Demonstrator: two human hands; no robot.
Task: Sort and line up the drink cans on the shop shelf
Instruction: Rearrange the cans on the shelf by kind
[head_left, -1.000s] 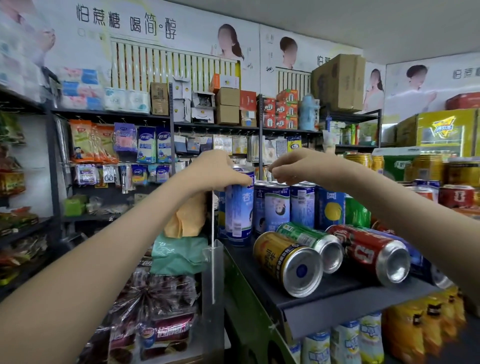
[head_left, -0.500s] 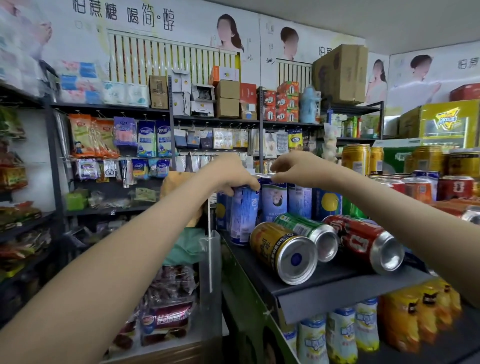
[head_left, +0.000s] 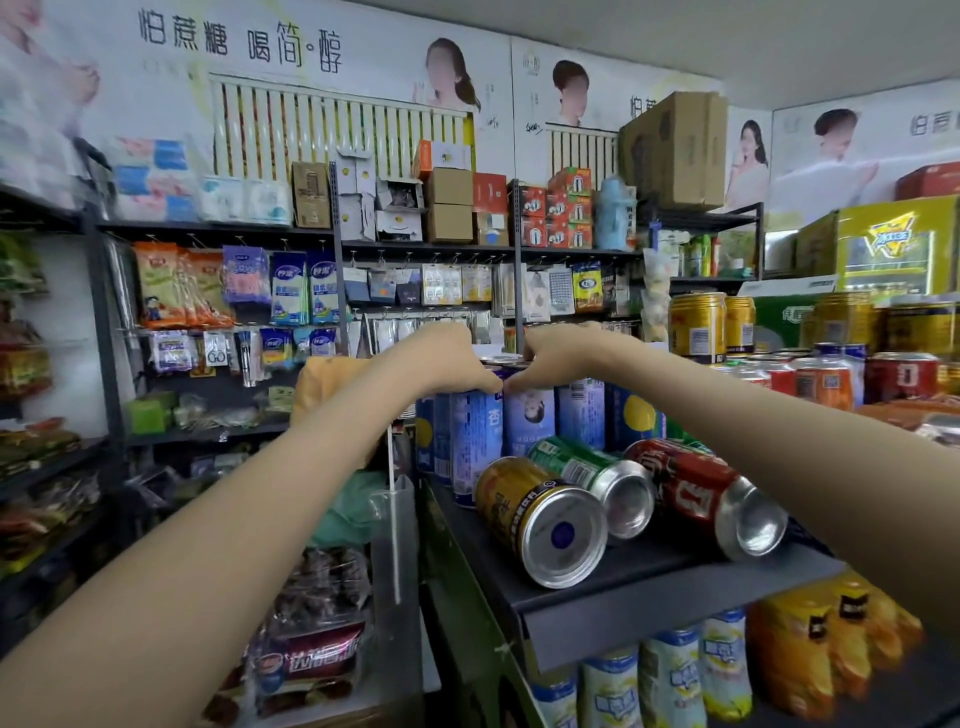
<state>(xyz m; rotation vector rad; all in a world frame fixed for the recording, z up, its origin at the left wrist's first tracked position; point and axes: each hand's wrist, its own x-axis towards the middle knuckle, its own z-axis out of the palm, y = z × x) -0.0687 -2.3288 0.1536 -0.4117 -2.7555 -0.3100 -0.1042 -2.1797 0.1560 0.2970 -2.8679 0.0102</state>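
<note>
Several tall blue cans stand upright at the back left of the dark shelf (head_left: 597, 587). My left hand (head_left: 447, 358) grips the top of the leftmost tall blue can (head_left: 475, 441). My right hand (head_left: 558, 358) grips the top of the blue can with a face print (head_left: 527, 426) beside it. The two hands touch at the fingertips. In front, three cans lie on their sides with their bases toward me: a gold can (head_left: 540, 519), a green can (head_left: 592, 478) and a red can (head_left: 706, 499).
More upright gold cans (head_left: 696, 325) and red and orange cans (head_left: 826, 382) stand at the right. Bottles (head_left: 670, 675) fill the shelf below. A clear divider (head_left: 395, 535) stands at the shelf's left end, above snack bags (head_left: 311, 660). Racks of goods line the back wall.
Both hands have stayed on the tops of the blue cans and drawn closer until their fingertips meet. The left blue can has been set more upright beside its neighbour.
</note>
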